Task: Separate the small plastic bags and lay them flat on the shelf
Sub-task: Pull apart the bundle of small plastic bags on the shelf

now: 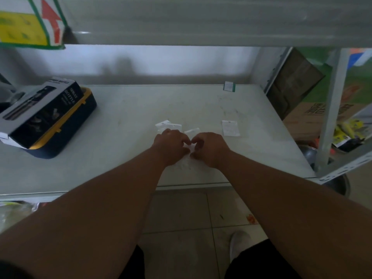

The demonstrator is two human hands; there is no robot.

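Observation:
Both hands meet over the middle of the pale shelf (120,109). My left hand (171,147) and my right hand (209,149) each pinch the same small clear plastic bag (188,158), which hangs between and below the fingers. Just behind the hands a small bunch of bags (168,125) lies on the shelf, partly hidden by my left hand. One bag (230,128) lies flat to the right. Another small bag with a green edge (229,86) lies at the back right.
A dark spray-bottle box (40,109) rests on a navy and yellow tray (66,135) at the shelf's left. A metal upright (332,109) stands at the right front corner, with cardboard boxes (306,117) beyond. An upper shelf (201,21) overhangs.

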